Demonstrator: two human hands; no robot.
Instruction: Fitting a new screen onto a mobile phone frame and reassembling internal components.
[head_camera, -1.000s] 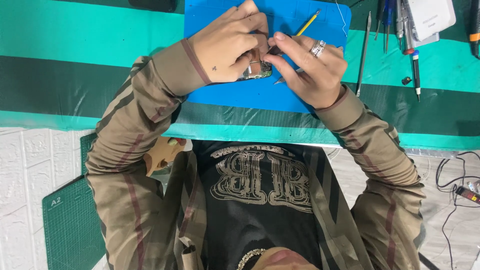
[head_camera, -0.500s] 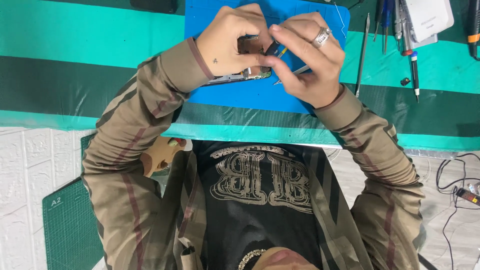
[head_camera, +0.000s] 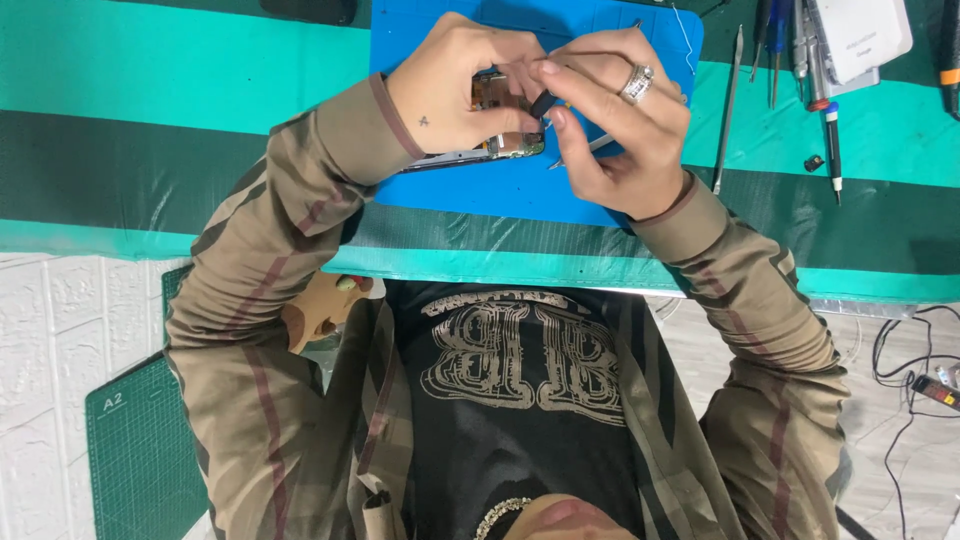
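**Head view: phone open on the mat, inner work under way**

**Position of the hands.** The left hand (head_camera: 455, 85) was curled over the phone (head_camera: 500, 148), with fingers and thumb pinching its upper end. The right hand (head_camera: 610, 130) pinched a small screwdriver (head_camera: 543, 102) between thumb and forefinger. The dark tip pointed at the exposed part of the phone, just beside the left thumb. Whether the tip touched the phone could not be told.

**Position of the phone.** The phone lay low over the blue mat (head_camera: 480, 195) on the desk (head_camera: 150, 90), between both hands. One long edge showed below the left hand. Copper-coloured inner parts showed between the fingers.

**State of work (judgement).**
1. The cover appeared to be already off, since the inner parts were visible.
2. Work on the inside was in hand and looked unfinished.
3. No removed cover could be identified in this view.
4. A small black part (head_camera: 813, 162) lay apart on the desk to the right. Its origin could not be told.

**Items nearby.** A thin metal tool (head_camera: 728, 110), a row of screwdrivers (head_camera: 830, 130) and a white box (head_camera: 860, 35) lay to the right, well apart from the hands and untouched. A green cutting mat (head_camera: 140, 450) lay off the desk at the lower left.
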